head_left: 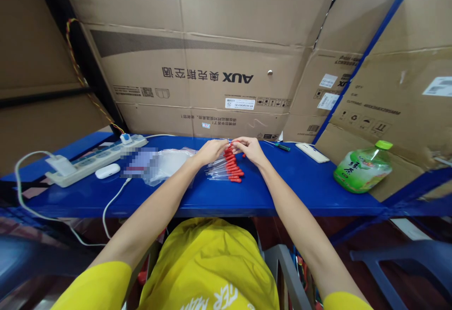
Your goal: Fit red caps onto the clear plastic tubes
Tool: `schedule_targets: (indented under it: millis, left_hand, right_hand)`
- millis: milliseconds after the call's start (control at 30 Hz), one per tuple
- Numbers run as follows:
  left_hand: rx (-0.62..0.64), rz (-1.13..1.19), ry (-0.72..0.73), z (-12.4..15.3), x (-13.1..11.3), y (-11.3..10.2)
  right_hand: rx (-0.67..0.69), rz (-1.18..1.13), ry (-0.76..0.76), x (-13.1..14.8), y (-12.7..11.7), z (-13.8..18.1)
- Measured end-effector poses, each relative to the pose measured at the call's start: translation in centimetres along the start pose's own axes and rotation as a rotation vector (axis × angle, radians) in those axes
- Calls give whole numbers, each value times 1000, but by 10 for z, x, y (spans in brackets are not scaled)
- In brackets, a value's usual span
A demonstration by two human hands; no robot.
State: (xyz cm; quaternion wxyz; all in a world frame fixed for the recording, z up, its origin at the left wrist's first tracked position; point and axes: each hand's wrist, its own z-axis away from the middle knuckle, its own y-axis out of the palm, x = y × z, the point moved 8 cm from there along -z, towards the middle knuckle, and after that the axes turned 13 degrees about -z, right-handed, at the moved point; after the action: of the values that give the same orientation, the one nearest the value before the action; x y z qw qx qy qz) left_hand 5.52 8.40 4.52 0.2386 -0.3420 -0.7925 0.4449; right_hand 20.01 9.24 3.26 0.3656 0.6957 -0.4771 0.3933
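Observation:
On the blue table a row of clear, thin droppers (229, 168) with red bulb ends lies side by side, bulbs to the right. My left hand (213, 150) reaches the far end of the row, its fingers closed in a pinch. Just beside it my right hand (250, 148) is closed too, thumb and fingers together at a red end. Both hands nearly meet over one dropper, which is mostly hidden by the fingers. A small red bulb piece (244, 156) shows under my right hand.
Left of the droppers lie clear plastic bags (171, 163), a white case (108, 171) and a power strip (95, 161) with cables. To the right are a screwdriver (282, 147), a white phone (312, 152) and a green bottle (363, 168). Cardboard (212, 93) walls the back.

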Motion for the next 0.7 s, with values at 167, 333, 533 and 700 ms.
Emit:
schedule_targets:
  millis: [167,333,533,700]
  left_hand:
    - [-98,66,-79,-3,0,-13]
    - [-45,58,-148,-1,4,-12]
    - [11,37,-122,1,9,-2]
    - [26,5,-75,0,8,2]
  right_hand:
    - [-65,50,-95,13,-9,-2]
    - [-112,26,-54,12,-22,-1]
    - [-96,-19,8,7,-21,0]
    - [-74,-24,37,9,-20,3]
